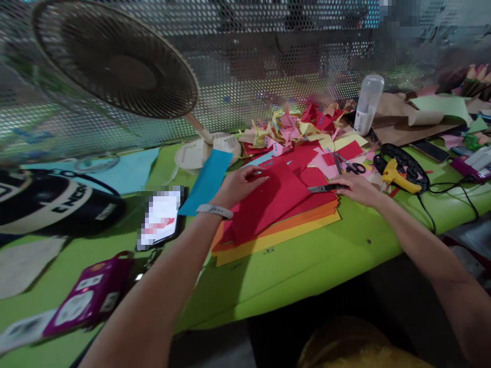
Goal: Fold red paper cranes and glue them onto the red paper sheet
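A sheet of red paper (279,197) lies askew on a stack of red, orange and yellow sheets (307,223). My left hand (241,183), with a pale band at its wrist, is over the red sheet's left side. Its thumb and fingers are apart; whether they press on the paper is hard to tell. In my right hand (355,188) is a utility knife (324,188), black-bodied with a silver blade. The fingers are closed on its body, and the blade points left over the red sheet's right corner. Scissors (355,167) lie just beyond that hand.
A fan (134,76) stands back left, near blue paper (209,181). Phone (161,217), black bag (57,204) and purple device (88,291) are left. Folded scraps (287,128) and a bottle (369,105) are behind; a yellow glue gun (401,176) is right.
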Demonstrator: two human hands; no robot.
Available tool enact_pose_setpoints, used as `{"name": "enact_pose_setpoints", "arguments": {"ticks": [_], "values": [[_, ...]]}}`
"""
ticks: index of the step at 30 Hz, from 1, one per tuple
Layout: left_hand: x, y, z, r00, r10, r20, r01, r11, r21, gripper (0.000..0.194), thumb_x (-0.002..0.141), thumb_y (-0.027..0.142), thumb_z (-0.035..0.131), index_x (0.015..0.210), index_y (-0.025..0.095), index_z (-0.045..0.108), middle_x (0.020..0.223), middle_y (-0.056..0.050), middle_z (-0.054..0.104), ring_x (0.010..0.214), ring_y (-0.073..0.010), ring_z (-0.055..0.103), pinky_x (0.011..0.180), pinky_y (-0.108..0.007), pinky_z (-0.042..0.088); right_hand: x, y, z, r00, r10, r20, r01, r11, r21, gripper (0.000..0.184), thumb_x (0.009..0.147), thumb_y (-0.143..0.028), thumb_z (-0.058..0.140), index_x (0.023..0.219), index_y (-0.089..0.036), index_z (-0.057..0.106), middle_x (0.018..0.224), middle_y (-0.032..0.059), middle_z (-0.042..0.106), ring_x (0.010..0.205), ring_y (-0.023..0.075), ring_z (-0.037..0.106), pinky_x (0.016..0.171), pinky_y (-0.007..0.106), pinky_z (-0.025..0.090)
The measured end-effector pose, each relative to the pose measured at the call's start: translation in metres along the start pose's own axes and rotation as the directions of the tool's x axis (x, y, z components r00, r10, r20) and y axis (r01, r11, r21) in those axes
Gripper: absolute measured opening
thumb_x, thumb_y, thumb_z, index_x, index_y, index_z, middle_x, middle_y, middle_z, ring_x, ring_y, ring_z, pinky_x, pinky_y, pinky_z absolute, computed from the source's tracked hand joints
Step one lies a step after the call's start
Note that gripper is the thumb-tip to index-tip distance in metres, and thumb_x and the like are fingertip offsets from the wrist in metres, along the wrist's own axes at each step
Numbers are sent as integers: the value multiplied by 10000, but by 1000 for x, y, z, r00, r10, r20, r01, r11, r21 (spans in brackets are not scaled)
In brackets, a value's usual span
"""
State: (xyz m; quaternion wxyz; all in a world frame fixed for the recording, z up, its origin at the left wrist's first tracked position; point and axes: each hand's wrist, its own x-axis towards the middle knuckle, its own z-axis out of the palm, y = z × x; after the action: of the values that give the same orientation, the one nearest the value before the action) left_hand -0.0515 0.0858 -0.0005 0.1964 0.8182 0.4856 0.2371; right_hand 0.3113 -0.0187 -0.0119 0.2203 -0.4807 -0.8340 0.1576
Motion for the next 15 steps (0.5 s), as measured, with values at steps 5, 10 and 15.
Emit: {"name": "enact_pose_setpoints", "arguments": {"ticks": [5, 10, 15], "values": [[-51, 20, 13, 959, 268, 88, -282, 925, 253, 605, 1026, 580, 252, 1473, 221, 445, 1586, -81, 412, 1472, -288, 340, 1204, -459, 279, -2, 6, 1, 1000, -16, -4, 16, 999, -30, 362, 889, -147, 652, 1220, -281, 709, 1240, 62, 723, 1179, 256, 646, 1037, 452, 484], [-98, 45, 27, 835, 344, 430, -493, 815, 305, 700, 1015, 620, 215, 1617, 290, 80, 1687, -43, 142, 1558, -254, 79, 1253, -488, 79, -1, 15, -1, 999, -48, 25, 49, 997, -54, 359, 905, -179, 634, 1251, -257, 696, 1242, 76, 723, 1165, 268, 652, 1011, 465, 500], [-100, 45, 30, 801, 338, 495, -522, 799, 299, 738, 1002, 655, 176, 1611, 276, 1, 1684, -54, 86, 1557, -228, 79, 1249, -456, 29, -1, 19, -1, 996, -85, -3, 85, 994, -69, 338, 924, -200, 621, 1246, -271, 699, 1255, 68, 720, 1172, 248, 653, 1031, 464, 490]]}}
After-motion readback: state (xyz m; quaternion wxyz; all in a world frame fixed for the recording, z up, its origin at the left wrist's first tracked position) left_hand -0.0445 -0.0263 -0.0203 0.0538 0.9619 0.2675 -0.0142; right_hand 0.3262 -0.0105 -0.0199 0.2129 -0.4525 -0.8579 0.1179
